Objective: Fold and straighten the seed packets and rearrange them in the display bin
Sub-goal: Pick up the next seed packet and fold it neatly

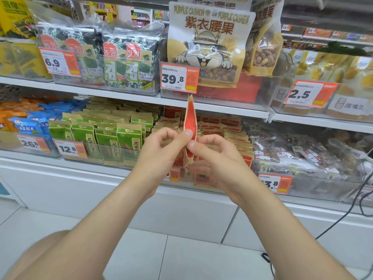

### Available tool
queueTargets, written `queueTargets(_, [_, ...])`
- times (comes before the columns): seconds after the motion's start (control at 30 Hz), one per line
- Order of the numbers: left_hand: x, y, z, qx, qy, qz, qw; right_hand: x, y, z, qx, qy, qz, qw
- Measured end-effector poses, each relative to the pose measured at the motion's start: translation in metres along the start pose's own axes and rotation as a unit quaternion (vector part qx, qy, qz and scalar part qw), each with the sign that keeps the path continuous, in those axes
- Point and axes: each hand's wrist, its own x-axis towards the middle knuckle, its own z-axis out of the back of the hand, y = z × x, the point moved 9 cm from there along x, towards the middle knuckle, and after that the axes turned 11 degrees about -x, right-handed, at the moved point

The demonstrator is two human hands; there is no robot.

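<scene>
Here we go: the left hand [161, 146] and right hand [212, 156] meet in front of the lower shelf [113, 168], and between them stands one red packet [191, 118]. It is upright and turned edge-on, so only a thin red sliver with tan borders shows. The left thumb and forefinger pinch its edge from one side, with the other fingers curled loosely. The right thumb and fingers clamp it from the other side, a touch lower, so both hands have a firm hold on that packet.

The packet's top tip rises across the front edge of the upper shelf [121, 98], just under the 39.8 tag [179, 78]. Its bottom end pokes out below the fingers, right in front of the bin [203, 184].

The clear bin sits at the front edge of the lower shelf, directly behind the hands. It is packed with rows of red packets [226, 126], some leaning unevenly. Just beside it to the left stand the green packets [113, 138] in tidy rows behind a 12.8 tag [69, 148]. Above, a cashew bag [207, 49] hangs over the scene.
</scene>
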Motion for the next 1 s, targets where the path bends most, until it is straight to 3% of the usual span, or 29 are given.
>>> queueTargets(0.07, [-0.001,0.001,-0.003,0.041,0.024,0.009,0.999,0.004,-0.001,0.008,0.001,-0.04,0.022,0.999])
queueTargets(0.2, [-0.004,0.001,-0.008,0.125,0.051,-0.015,0.991,0.008,-0.003,0.01,-0.008,-0.043,0.045,0.998])
queueTargets(0.5, [-0.002,0.005,-0.004,0.132,0.088,-0.001,0.987,0.007,-0.001,0.01,-0.053,-0.039,0.072,0.995])
queueTargets(0.73, [-0.004,0.001,-0.005,0.118,0.067,0.003,0.991,0.007,0.002,0.007,-0.08,-0.031,0.077,0.993])
queueTargets(0.9, [-0.001,0.005,-0.001,0.051,0.026,0.007,0.998,0.0,0.017,0.006,-0.275,-0.08,0.161,0.944])
queueTargets(1.0, [0.001,0.01,-0.002,0.082,0.051,0.003,0.995,-0.004,0.021,-0.002,-0.363,-0.101,0.2,0.904])
